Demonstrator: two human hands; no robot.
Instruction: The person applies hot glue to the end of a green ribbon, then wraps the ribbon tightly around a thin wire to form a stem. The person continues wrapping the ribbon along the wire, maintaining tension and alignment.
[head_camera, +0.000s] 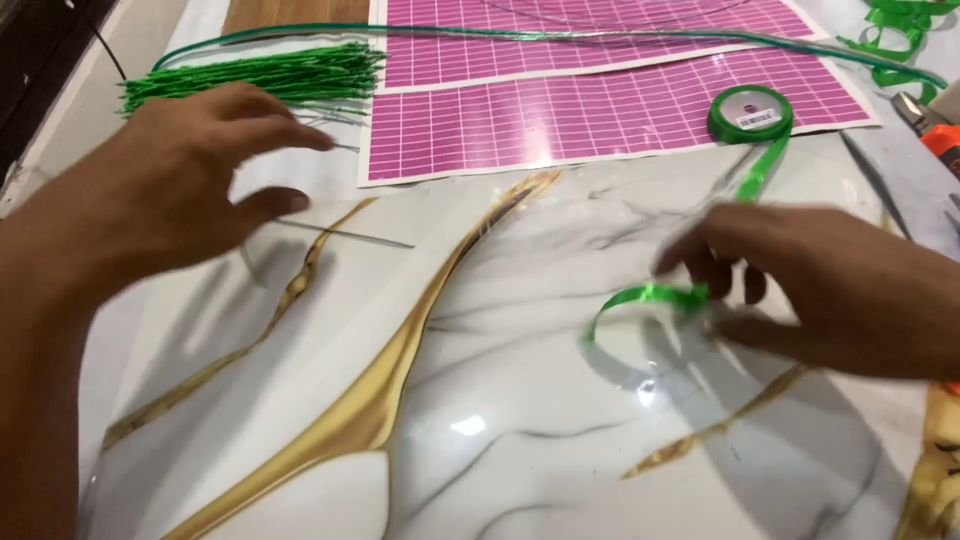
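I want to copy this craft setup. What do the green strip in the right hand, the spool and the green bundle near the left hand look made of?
Ribbon in the right hand: likely satin or plastic, glossy, curling freely. Spool: the same shiny green ribbon wound flat. Bundle by the left hand: probably thin wires wrapped in matte green; bare grey ends show. Tabletop: marble-look, glossy, reflecting light.

Both arms are bare as far as the view reaches: no sleeve, cuff, watch, bracelet or glove shows on either one. The left hand (185, 185) comes in with a long stretch of forearm along the lower left edge, broad across the back, its fingers blurred so that nails and knuckle lines are hard to make out. The right hand (815, 285) shows only to the wrist at the right edge, ringless on the fingers that can be seen.
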